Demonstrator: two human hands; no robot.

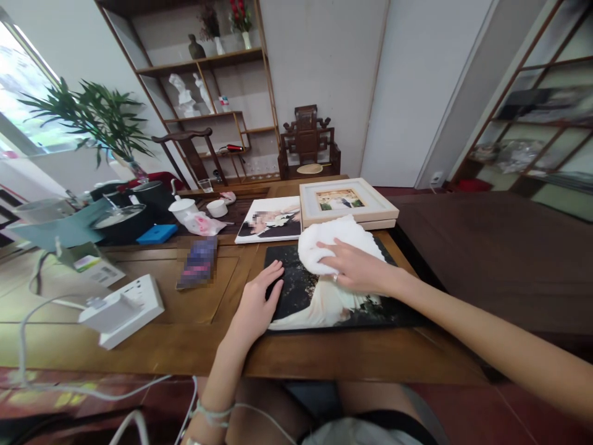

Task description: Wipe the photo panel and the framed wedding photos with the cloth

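A dark photo panel (296, 296) with a figure in white lies flat on the wooden table (194, 334) in front of me. My left hand (257, 303) rests open and flat on the panel's left edge. My right hand (354, 267) presses a white cloth (331, 241) onto the panel's upper part, fingers spread over the cloth. Behind the panel lie a second photo print (271, 220) and a light-framed picture (345, 201) on a stack.
A white power strip (125, 309) with cables sits at the left. A phone (198, 262), a blue box (156, 233), dark pots (123, 219), a white cup (184, 207) and a plant (95, 117) stand further back. Shelves line the far wall.
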